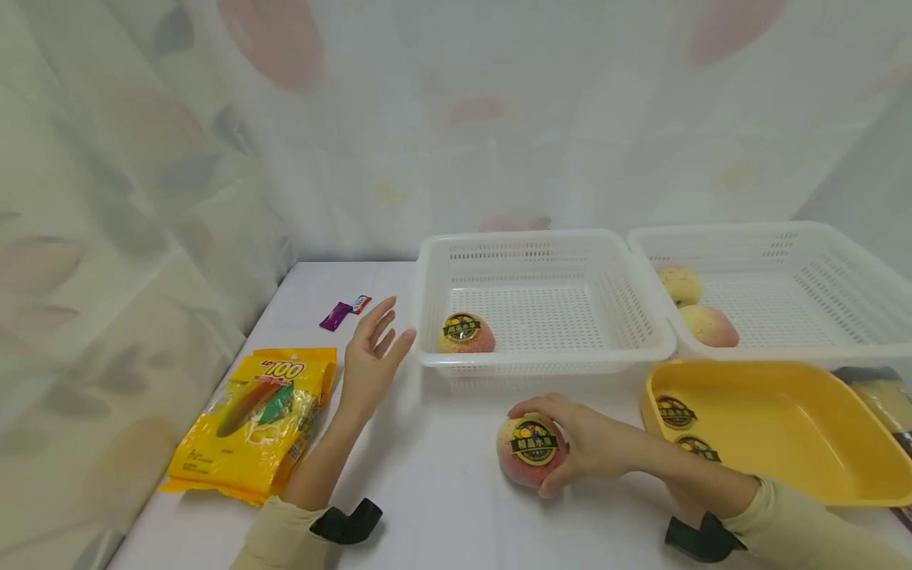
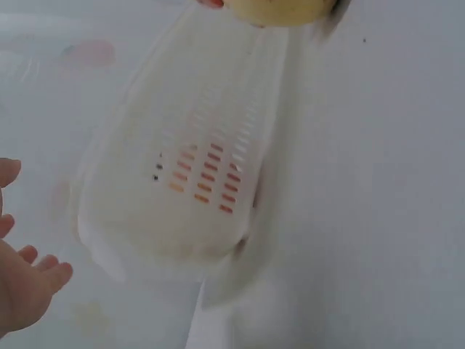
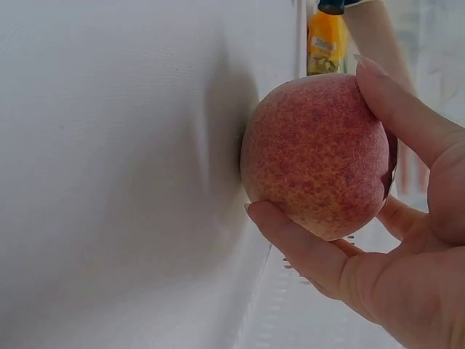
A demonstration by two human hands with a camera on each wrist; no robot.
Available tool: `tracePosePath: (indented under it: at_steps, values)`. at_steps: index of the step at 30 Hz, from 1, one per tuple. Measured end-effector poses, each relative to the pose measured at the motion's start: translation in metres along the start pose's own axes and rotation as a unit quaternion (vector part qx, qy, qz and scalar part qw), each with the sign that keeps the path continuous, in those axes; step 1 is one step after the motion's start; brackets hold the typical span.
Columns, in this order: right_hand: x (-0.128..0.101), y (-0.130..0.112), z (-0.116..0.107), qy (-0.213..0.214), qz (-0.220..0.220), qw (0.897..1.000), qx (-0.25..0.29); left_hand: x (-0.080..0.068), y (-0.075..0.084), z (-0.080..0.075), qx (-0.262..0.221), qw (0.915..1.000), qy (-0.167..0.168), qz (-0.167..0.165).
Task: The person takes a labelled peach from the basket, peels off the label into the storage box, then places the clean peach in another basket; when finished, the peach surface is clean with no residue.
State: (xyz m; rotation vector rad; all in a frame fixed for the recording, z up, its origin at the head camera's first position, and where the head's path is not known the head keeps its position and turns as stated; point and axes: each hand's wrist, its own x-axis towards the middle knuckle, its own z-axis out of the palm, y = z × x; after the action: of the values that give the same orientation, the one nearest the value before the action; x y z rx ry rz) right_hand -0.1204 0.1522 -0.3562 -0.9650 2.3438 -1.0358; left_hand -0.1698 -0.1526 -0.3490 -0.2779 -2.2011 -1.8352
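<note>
My right hand (image 1: 591,439) grips a peach (image 1: 516,459) with a black and gold sticker, low over the white table in front of the baskets. In the right wrist view thumb and fingers wrap the red side of this peach (image 3: 316,156). My left hand (image 1: 370,364) is raised, holding nothing, its fingers spread beside the left end of a white plastic basket (image 1: 549,360). Another stickered peach (image 1: 479,336) lies in that basket's near left corner. In the left wrist view the left hand (image 2: 25,283) shows at the edge, apart from the basket (image 2: 160,225).
A second white basket (image 1: 791,352) at the right holds two peaches (image 1: 708,326). Before it stands a yellow tray (image 1: 784,396) with stickers inside, beside a dark packet (image 1: 879,396). At left lie a yellow candy bag (image 1: 249,427), a purple wrapped sweet (image 1: 335,317) and a red-white one (image 1: 361,304).
</note>
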Motion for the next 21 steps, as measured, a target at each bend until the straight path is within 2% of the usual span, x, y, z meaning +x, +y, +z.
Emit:
tracePosePath:
  at_steps: [2, 4, 5, 7, 10, 14, 17, 19, 21]
  values:
    - [0.0, 0.0, 0.0, 0.002, -0.003, 1.0, -0.002, -0.006, 0.009, 0.008, -0.018, 0.9976, 0.002, 0.067]
    - [-0.001, 0.0, 0.001, 0.003, -0.006, 1.0, -0.005, -0.014, 0.019, 0.017, -0.031, 0.9921, -0.021, 0.12]
    - [-0.001, 0.0, 0.001, 0.005, -0.009, 1.0, -0.006, -0.018, 0.023, 0.021, -0.039, 0.9886, -0.038, 0.14]
    - [-0.001, 0.0, 0.001, 0.006, -0.012, 1.0, -0.008, -0.027, 0.029, 0.03, -0.049, 0.9831, -0.082, 0.156]
    - [-0.001, 0.001, 0.001, 0.006, -0.015, 1.0, -0.007, -0.039, 0.032, 0.042, -0.051, 0.9759, -0.163, 0.136]
    - [0.0, 0.002, 0.002, 0.007, -0.021, 1.0, -0.008, -0.054, 0.026, 0.059, -0.007, 0.9654, -0.253, 0.061]
    - [0.0, 0.003, 0.002, 0.011, -0.025, 1.0, -0.012, -0.063, 0.016, 0.07, 0.045, 0.9519, -0.303, 0.013]
    - [-0.001, 0.003, 0.002, 0.012, -0.025, 1.0, -0.011, -0.068, 0.009, 0.075, 0.069, 0.9411, -0.331, 0.001]
    - [-0.002, 0.003, 0.002, 0.014, -0.018, 1.0, -0.01, -0.071, 0.003, 0.079, 0.078, 0.9353, -0.345, 0.0]
